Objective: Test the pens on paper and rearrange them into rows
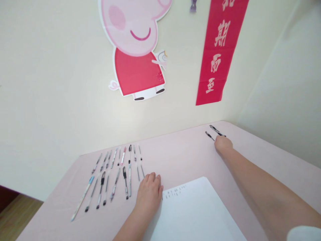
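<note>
My left hand lies palm down at the upper left edge of a white sheet of paper, its fingers stretched on the table. Some small handwriting shows along the paper's top. At the far right, my right hand is closed at the lower end of a black pen; its fingertips are hidden. Just left of its thumb is a thin pen or refill with a black end. Another dark-capped pen lies behind them.
Pens and refills lie in two rows on the pink tabletop at the left, among them a pink pen and a blue-capped pen. The wall behind carries a cartoon pig cutout and a red banner.
</note>
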`<state>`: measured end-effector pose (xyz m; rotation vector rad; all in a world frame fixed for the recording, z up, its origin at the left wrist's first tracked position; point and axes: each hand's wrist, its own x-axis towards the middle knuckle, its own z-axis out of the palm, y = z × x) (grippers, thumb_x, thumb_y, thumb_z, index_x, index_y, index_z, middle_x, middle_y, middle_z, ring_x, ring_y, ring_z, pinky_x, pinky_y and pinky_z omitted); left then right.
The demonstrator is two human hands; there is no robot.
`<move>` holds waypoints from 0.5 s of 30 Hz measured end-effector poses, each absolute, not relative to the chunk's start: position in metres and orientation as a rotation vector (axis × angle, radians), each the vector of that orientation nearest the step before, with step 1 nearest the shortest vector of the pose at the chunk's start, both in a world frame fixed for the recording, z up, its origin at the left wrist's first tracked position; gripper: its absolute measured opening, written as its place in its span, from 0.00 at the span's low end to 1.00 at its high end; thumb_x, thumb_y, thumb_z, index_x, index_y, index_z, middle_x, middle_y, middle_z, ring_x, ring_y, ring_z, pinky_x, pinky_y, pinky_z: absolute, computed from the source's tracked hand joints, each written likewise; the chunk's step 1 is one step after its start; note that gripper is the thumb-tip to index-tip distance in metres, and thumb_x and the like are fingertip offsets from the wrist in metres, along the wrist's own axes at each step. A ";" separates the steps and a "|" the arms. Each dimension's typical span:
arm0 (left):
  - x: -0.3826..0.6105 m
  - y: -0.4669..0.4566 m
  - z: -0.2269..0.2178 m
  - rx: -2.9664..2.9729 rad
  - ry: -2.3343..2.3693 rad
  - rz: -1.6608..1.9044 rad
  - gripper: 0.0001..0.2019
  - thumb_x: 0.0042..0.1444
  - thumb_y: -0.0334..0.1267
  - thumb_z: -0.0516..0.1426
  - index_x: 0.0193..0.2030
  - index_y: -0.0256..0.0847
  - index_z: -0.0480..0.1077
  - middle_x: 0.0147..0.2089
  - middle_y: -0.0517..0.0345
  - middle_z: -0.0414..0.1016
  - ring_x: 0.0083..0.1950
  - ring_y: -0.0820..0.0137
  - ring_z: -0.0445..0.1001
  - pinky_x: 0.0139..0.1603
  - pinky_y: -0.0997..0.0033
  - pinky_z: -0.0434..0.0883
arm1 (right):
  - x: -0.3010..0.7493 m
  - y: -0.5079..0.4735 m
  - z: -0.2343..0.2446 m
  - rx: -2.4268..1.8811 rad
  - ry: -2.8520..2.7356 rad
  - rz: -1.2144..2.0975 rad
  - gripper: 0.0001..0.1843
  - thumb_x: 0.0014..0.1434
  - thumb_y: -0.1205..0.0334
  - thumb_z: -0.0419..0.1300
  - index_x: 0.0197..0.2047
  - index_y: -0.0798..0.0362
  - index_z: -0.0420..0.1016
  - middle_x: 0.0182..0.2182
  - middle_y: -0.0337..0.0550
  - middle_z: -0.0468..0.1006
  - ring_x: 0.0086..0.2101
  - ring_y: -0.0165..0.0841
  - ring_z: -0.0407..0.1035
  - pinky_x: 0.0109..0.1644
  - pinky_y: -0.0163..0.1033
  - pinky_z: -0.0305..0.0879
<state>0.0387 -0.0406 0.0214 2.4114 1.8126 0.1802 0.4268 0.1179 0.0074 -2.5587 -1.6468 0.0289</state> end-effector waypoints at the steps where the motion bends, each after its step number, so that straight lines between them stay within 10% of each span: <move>1: 0.038 -0.041 0.021 2.417 1.812 0.185 0.20 0.57 0.37 0.45 0.54 0.39 0.65 0.55 0.47 0.65 0.56 0.60 0.61 0.56 0.59 0.57 | 0.420 0.117 0.009 -2.555 -1.653 0.041 0.18 0.52 0.73 0.50 0.46 0.65 0.72 0.40 0.64 0.75 0.42 0.43 0.70 0.42 0.42 0.64; 15: 0.034 -0.040 0.022 2.448 1.830 0.236 0.18 0.57 0.36 0.46 0.53 0.39 0.66 0.53 0.47 0.66 0.54 0.60 0.63 0.55 0.60 0.59 | 0.257 0.068 0.011 -1.973 -2.190 0.417 0.14 0.47 0.72 0.55 0.39 0.55 0.71 0.35 0.48 0.77 0.36 0.35 0.71 0.35 0.33 0.59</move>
